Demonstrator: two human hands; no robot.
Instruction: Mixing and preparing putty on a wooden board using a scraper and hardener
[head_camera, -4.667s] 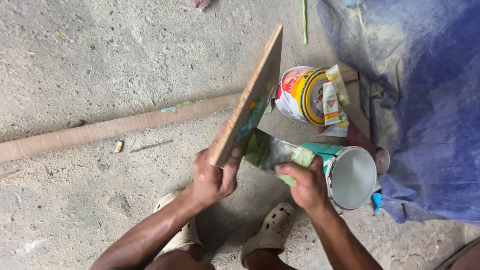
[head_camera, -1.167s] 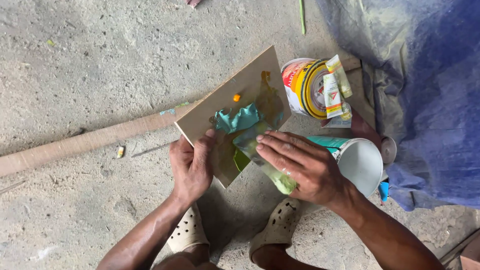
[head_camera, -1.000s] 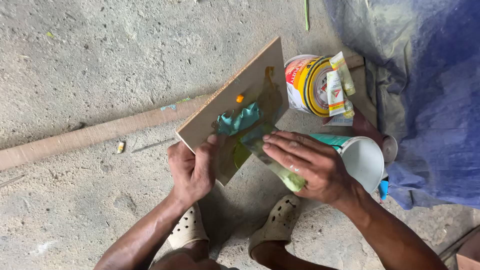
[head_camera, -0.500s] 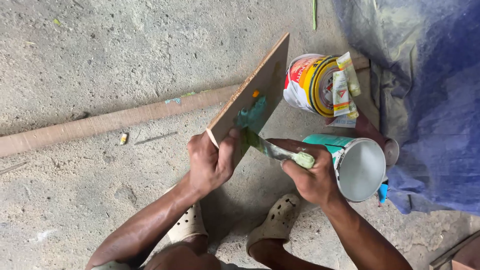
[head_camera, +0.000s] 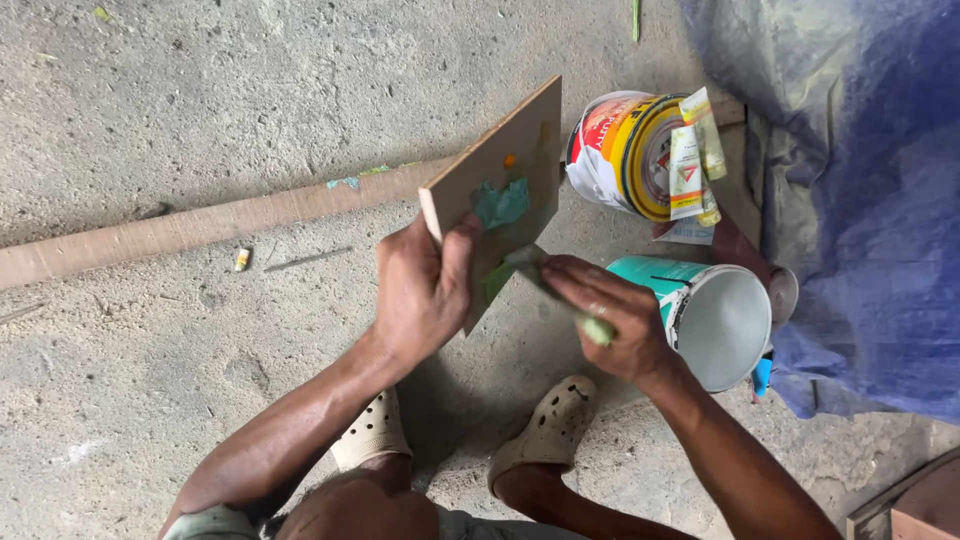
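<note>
Nearest the camera, two pale clogs (head_camera: 545, 432) are planted on the concrete floor (head_camera: 150, 400), and both forearms reach forward. The left hand (head_camera: 420, 295) is wrapped tight around the lower edge of a small wooden board (head_camera: 505, 165), thumb over the face, holding it tilted up. The right hand (head_camera: 615, 320) is closed around a putty knife (head_camera: 540, 275) with a pale green handle, its blade pressed to the board's face just below a teal dab of putty (head_camera: 500, 202).

To do this well, I'd say: keep the blade at a low angle, pull through the teal patch in short strokes, and brace the board firmly so it doesn't twist. A small orange spot sits above the dab; folding it in evenly would call for scraping from the edges toward the middle.

Just beyond the right hand, an open teal tin (head_camera: 715, 315) lies on its side, near enough to knock. Further off, a yellow-and-white can (head_camera: 625, 150), a long timber strip (head_camera: 200, 225), and a blue tarpaulin (head_camera: 860, 200).
</note>
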